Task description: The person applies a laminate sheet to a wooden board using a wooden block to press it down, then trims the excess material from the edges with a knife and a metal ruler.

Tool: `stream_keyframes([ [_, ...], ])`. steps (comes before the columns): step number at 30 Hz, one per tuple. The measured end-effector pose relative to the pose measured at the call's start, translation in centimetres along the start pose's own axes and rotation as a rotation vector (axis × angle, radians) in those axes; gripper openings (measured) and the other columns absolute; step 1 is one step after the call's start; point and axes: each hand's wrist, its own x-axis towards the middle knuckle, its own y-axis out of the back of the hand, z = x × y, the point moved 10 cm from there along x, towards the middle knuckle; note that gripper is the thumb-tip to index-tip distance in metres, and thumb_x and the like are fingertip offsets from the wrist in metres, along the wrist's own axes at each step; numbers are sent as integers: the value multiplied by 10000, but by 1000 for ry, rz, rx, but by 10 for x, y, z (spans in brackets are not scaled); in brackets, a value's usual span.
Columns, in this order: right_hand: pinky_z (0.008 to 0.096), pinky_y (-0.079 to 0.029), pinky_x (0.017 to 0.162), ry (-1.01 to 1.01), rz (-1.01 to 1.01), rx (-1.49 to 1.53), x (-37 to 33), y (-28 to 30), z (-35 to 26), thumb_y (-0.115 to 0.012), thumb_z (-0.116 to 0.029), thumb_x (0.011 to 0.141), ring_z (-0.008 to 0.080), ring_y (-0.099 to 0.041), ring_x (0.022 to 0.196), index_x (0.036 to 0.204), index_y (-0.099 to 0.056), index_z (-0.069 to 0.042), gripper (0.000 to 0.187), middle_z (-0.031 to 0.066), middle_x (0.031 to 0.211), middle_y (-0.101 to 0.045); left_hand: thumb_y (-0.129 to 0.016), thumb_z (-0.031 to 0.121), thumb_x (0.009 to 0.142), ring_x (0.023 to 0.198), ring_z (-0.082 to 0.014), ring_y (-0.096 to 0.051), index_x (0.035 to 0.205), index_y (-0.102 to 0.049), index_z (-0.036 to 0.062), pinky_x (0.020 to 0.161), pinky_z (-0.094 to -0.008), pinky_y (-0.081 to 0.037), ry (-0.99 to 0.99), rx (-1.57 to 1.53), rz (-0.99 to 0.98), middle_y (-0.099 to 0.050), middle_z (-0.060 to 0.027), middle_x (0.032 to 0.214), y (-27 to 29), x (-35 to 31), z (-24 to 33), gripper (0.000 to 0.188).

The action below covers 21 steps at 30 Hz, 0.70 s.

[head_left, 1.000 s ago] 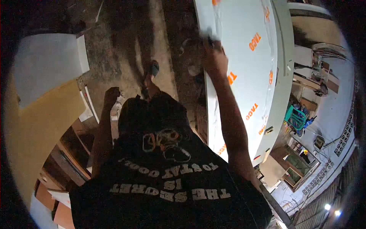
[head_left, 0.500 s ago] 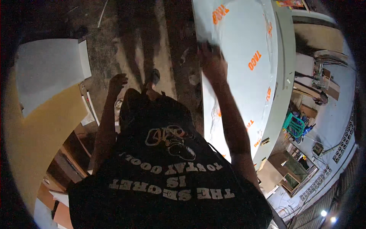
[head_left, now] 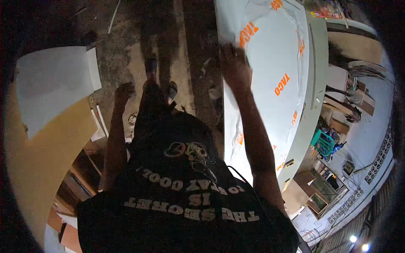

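My left hand (head_left: 125,90) hangs low beside my left leg, above the dark floor. Its fingers are dim and smeared, and nothing can be made out in them. My right arm reaches forward along a long white panel (head_left: 263,109) covered in clear plastic film with orange print. The right hand (head_left: 237,67) is over the panel's near left edge, dark and blurred. Whether it touches the surface, and how its fingers are bent, I cannot tell.
At the left stand a white board (head_left: 57,84) and a yellowish sheet (head_left: 55,139). Concrete floor (head_left: 130,59) runs between them and the panel. A green plastic chair (head_left: 324,142) stands by the right wall. Along the panel's far side runs a greenish-grey strip (head_left: 316,63).
The panel's print has slid down toward me, and a foot shows farther ahead, as in a step forward. Both my hands remain in nearly the same places in view.
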Motion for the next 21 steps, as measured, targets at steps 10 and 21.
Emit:
stream_keyframes([
  [10,461,-577,820,-69,-120,-41,71,-19,10,-648,-214,885,332,-622,1071,1295,-595,-182,415,151,1217,-562,-563,221,988,918,-235,-705,1205,-659,-1,781,-366,-553,-45,309,-181,-707,-133,1103,32,96,-30,325],
  [21,428,-571,813,-145,-175,-92,51,-23,15,-681,-221,850,334,-634,1029,1304,-571,-157,472,141,1152,-567,-632,112,931,937,-249,-688,1214,-619,-51,788,-368,-567,-73,25,-178,-686,-162,1063,18,178,77,326],
])
